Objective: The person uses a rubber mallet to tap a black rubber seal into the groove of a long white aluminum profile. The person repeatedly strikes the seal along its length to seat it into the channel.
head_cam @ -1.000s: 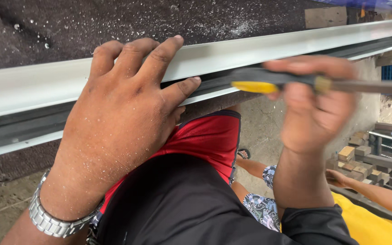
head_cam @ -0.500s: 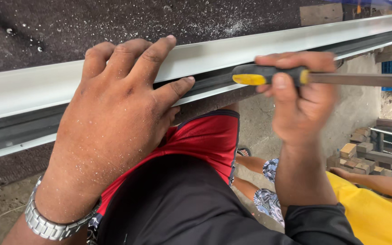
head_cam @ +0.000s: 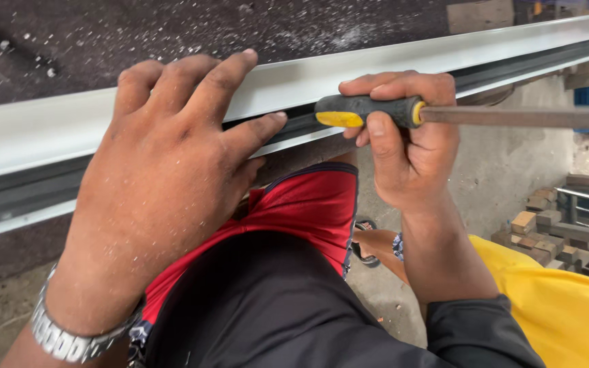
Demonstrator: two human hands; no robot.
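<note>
Hands at work on a long pale metal channel [head_cam: 349,75] running left to right, rising slightly toward the right. Left hand [head_cam: 165,170] lies flat on the channel, fingers spread open, holding nothing. Right hand [head_cam: 403,143] is closed around the black and yellow handle of a metal file [head_cam: 512,117], which lies nearly level along the channel, its blade pointing right, handle end toward the left thumb

hands: 2 [head_cam: 165,184] | metal rail: 1 [head_cam: 376,68] | file: 1 [head_cam: 444,114] | wristwatch: 1 [head_cam: 63,337]
</note>
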